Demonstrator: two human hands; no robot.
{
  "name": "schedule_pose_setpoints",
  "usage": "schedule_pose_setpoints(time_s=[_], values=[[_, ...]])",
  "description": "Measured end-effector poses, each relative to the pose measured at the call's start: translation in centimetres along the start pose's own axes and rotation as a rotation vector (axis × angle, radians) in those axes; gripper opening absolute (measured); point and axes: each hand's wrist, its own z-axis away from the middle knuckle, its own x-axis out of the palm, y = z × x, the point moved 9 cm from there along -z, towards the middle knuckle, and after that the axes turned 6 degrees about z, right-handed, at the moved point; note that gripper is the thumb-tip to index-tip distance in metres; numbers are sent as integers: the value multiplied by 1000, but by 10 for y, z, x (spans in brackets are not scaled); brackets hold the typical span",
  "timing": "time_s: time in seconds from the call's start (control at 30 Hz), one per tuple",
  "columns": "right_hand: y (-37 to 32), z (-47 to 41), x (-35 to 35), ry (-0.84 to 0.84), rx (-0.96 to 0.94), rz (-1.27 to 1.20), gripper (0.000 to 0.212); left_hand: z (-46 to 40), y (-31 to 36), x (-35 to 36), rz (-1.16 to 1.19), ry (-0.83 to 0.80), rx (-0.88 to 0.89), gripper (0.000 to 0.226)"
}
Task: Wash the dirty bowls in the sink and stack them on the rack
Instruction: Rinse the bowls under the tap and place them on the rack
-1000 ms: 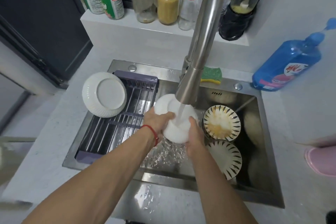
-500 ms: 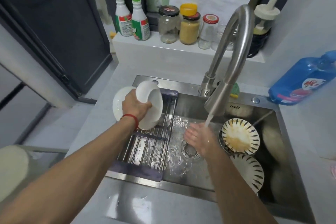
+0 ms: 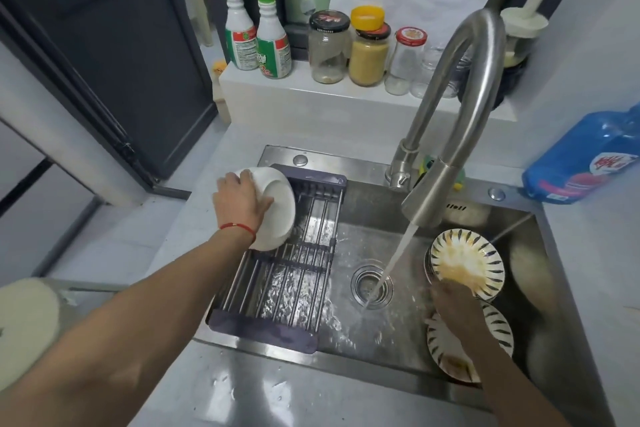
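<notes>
Setting: a grey counter (image 3: 588,270) is seen, with a steel sink (image 3: 349,204) set into it.
Left hand (image 3: 240,203): fingers are curled over a white bowl (image 3: 277,208), held tilted on the rack (image 3: 294,270) at the sink's left end.
Right hand (image 3: 453,302): laid on the striped bowls at the sink's right end; finger state cannot be told.
Done: the white bowl is judged washed, nearly racked.
Left: an upper striped bowl (image 3: 467,262) smeared yellow inside, a lower one (image 3: 446,350) with residue.
Faucet (image 3: 460,107): water is run into the drain (image 3: 372,284).
Ledge behind the sink: jars (image 3: 367,52), one filled with yellow grains.
</notes>
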Motion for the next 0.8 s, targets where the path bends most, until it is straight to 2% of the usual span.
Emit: schedule_pose_setpoints(time_s=[0.07,0.17,0.23,0.37,0.57,0.73,0.8], values=[[15,-5,-11,75,-92,263,23,-1,-2,-1,21,3,30,56],[49,-20,-17,69,-142,517,55,2,-2,-8,-29,26,11,52],[67,-23,-15,-10,-150,641,66,10,5,-16,-98,95,29,51],[90,-18,-19,-74,-140,655,71,57,57,4,-9,92,149,41],[86,-25,-23,-54,-253,728,83,150,133,83,114,-139,371,36],[90,-33,-25,-54,-257,677,74,194,152,136,77,-378,297,40],[83,-37,-29,-24,-310,670,62,202,154,144,81,-434,278,37]])
